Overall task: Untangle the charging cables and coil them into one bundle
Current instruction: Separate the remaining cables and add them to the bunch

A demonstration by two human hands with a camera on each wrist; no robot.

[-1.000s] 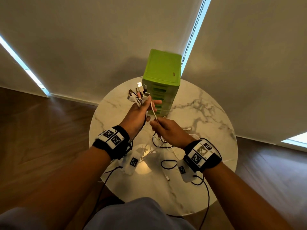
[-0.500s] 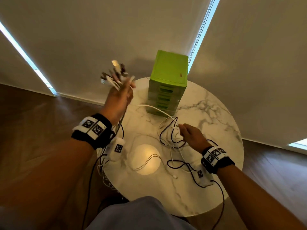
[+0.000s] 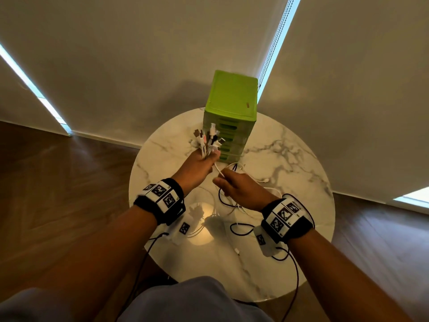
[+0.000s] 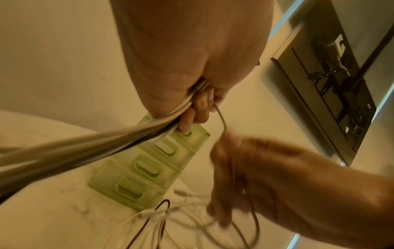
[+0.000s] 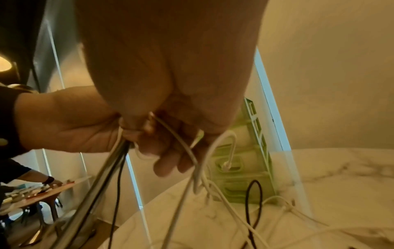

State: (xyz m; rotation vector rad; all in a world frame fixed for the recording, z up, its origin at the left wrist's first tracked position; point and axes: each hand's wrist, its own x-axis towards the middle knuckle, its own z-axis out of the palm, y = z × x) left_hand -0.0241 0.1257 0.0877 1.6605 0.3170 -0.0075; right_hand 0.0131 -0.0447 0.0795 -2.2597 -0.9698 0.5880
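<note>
**Cables gathered in the left fist, one strand pinched by the right**

The cables [image 3: 210,141] stand as a cluster of plug ends, white and dark, above the left hand [image 3: 197,169], whose fingers are curled tight round the strands. In the left wrist view the strands [image 4: 89,148] run out of the fist as a thick, blurred bunch. From the fist a single white cable [image 3: 218,169] drops a short way to the right hand [image 3: 239,189], which pinches it between thumb and fingers; more white lengths hang from that hand in the right wrist view [image 5: 192,168]. The two hands are close together, held above the worktop [image 3: 290,163].

Under them, loose white and black loops [image 3: 239,226] lie spread on the round marble top, some trailing past the near edge. A green drawer unit [image 3: 232,105] stands at the far side, just behind the plug ends. Both wrists wear black bands with patterned tags [image 3: 285,216]. Pale blinds [image 3: 139,54] hang behind, above a dark wood floor [image 3: 58,194].
</note>
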